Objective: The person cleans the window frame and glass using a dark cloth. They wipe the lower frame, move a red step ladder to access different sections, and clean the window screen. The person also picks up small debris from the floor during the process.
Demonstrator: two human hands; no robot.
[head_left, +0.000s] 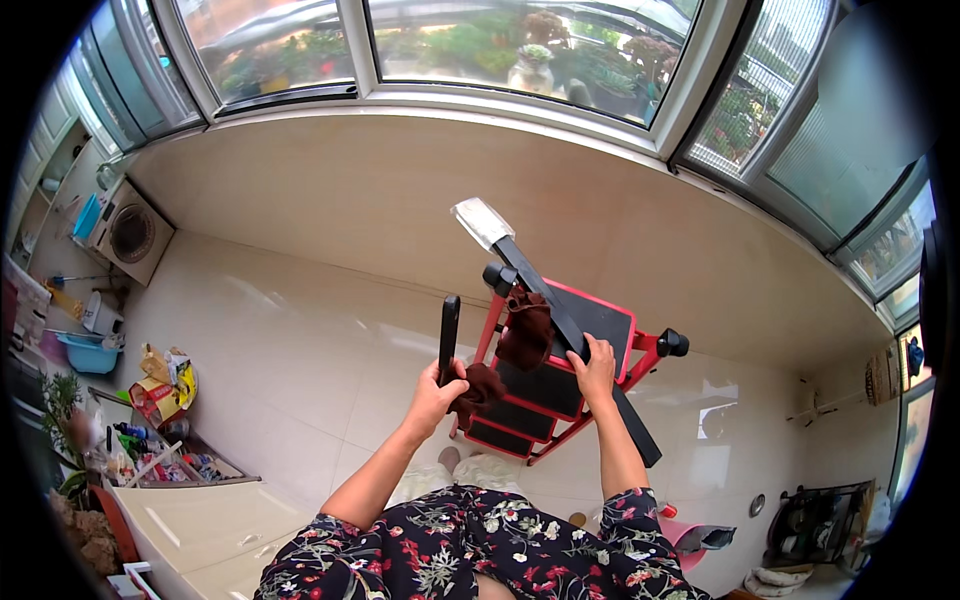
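Observation:
My left hand (437, 397) is closed around a black handle-like piece (449, 330) that points up, with a dark brown cloth (480, 388) bunched at its fingers. My right hand (594, 372) grips a long flat black bar (545, 290), which lies slanted over the top of a red stepladder (640, 350) with black treads. The bar's far end carries a whitish, clear-looking cover (482, 222). A second dark brown cloth piece (526, 332) hangs by the bar at the ladder's left side; whether it joins the first I cannot tell.
Beyond the ladder runs a beige wall (380, 190) under windows with plants outside. A washing machine (133, 232) and a blue basin (90, 353) stand at the far left. Bags and packets (165, 390) fill the near left cabinet. A pink bin (690, 540) is at my right.

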